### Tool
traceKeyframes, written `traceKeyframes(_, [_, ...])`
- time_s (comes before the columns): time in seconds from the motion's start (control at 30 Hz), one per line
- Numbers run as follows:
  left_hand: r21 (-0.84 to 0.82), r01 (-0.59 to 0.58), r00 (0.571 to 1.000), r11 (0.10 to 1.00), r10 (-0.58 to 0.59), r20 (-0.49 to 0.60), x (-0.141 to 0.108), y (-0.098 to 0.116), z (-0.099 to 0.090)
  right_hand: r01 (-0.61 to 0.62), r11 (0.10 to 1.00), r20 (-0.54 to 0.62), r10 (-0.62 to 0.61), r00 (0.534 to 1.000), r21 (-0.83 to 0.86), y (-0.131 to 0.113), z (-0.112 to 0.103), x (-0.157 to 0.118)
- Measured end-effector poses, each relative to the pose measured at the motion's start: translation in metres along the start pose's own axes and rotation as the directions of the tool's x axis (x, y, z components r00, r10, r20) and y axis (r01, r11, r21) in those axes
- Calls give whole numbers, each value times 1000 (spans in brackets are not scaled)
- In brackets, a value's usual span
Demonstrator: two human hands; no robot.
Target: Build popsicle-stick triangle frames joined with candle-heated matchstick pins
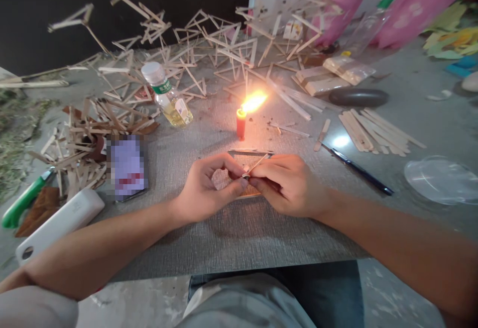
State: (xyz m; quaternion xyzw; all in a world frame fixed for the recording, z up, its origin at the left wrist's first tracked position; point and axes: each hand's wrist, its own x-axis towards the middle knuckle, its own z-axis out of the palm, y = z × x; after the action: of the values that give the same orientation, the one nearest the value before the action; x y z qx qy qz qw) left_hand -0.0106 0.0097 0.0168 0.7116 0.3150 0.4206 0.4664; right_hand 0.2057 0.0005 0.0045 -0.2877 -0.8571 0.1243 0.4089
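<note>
Near the front of the table, my left hand [209, 186] and my right hand [289, 183] meet at a small frame of wooden craft sticks [252, 152]. Thumb and forefinger of my left hand pinch one joint of the frame, where a tiny dark spot shows. My right hand's fingers are closed on the sticks beside that joint, and they hide part of it. One thin stick slants up between the hands. Just beyond them a short red candle [241, 126] stands upright and burns, its flame leaning right.
A bottle of yellowish liquid [172, 99] stands left, near a phone [129, 166] and a white power bank [61, 223]. Joined stick structures [231, 44] spread across the back. Loose craft sticks [377, 131], a dark pen [358, 168] and a clear lid [442, 178] lie right.
</note>
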Motion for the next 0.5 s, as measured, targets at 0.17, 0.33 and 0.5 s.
traceKeyframes(0.17, [-16, -52, 997, 999, 53, 53, 0, -4, -2, 0, 1000, 5, 0, 1000, 8, -1, 0, -1])
traceKeyframes(0.33, [-4, -176, 981, 984, 175, 84, -1, -11, -5, -3, 1000, 11, 3, 1000, -16, -2, 0, -1])
traceKeyframes(0.5, [26, -255, 967, 967, 256, -18, -4, -15, -4, -8, 1000, 10, 8, 1000, -19, -2, -1, 1])
